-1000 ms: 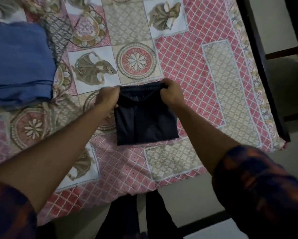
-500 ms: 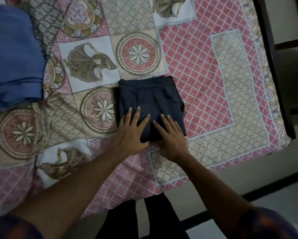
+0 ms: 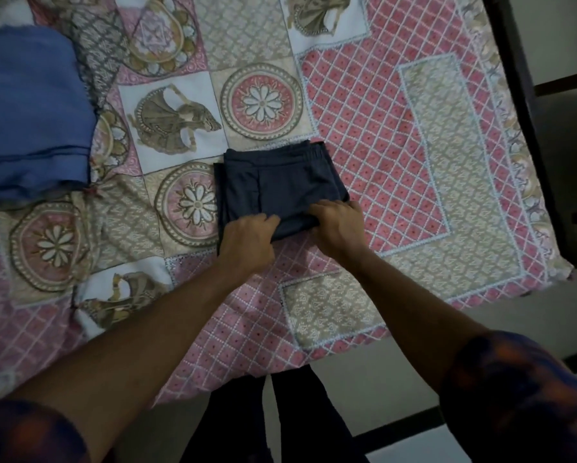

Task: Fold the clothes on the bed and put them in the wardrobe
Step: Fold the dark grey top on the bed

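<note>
The left hand (image 3: 247,242) and the right hand (image 3: 338,228) both grasp the near edge of the dark garment (image 3: 280,182), fingers curled into the cloth, the left at its near-left corner, the right at its near-right; the garment lies folded into a small rectangle on the bedsheet (image 3: 414,162), a pink, beige and white patchwork print; a blue garment (image 3: 30,121) lies folded well apart at the far left; a dark bed frame (image 3: 530,128) borders the right edge, with pale floor (image 3: 363,379) beyond; half a second ago both hands lay flat on that near edge with straight fingers; now they clutch it.
</note>
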Action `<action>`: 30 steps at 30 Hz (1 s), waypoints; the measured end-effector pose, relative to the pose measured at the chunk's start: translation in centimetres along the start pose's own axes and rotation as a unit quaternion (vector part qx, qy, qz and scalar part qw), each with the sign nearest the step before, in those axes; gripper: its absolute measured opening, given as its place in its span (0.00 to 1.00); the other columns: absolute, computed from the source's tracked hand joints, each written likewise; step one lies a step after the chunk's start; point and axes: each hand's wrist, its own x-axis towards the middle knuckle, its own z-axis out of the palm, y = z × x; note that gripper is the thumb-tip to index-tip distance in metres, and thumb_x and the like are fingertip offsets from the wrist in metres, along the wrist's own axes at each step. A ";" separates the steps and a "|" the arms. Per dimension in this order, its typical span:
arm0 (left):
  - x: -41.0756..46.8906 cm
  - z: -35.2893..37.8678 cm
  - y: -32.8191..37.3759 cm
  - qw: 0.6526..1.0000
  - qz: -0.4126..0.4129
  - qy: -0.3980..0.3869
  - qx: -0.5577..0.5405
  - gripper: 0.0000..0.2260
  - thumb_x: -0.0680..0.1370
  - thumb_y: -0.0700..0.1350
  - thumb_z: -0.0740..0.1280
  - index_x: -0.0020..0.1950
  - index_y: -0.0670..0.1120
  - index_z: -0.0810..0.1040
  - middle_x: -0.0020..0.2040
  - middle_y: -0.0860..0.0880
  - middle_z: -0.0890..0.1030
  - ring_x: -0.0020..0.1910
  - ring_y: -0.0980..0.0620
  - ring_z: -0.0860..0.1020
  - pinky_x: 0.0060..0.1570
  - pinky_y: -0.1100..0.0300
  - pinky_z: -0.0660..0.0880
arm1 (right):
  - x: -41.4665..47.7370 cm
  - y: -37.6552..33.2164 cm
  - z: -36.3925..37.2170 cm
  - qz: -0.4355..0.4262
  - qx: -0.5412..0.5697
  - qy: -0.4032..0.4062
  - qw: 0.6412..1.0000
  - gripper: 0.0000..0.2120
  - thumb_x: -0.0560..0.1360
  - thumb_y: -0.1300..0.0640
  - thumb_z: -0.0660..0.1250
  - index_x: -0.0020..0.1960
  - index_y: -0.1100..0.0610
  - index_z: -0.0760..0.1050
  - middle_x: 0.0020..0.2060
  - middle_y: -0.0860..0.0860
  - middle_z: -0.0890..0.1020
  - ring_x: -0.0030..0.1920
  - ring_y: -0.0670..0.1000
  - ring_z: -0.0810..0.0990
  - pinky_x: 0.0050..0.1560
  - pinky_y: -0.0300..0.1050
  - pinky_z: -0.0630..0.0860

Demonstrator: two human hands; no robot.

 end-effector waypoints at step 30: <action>-28.5 -24.6 -35.1 0.798 -0.270 0.128 -0.524 0.14 0.58 0.43 0.68 0.41 0.38 0.81 0.35 0.47 0.81 0.38 0.48 0.78 0.40 0.54 0.74 | 14.2 -54.3 -14.8 -0.212 -0.101 -0.300 0.925 0.08 0.62 0.58 0.60 0.33 0.62 0.75 0.32 0.56 0.78 0.36 0.55 0.74 0.36 0.43 0.70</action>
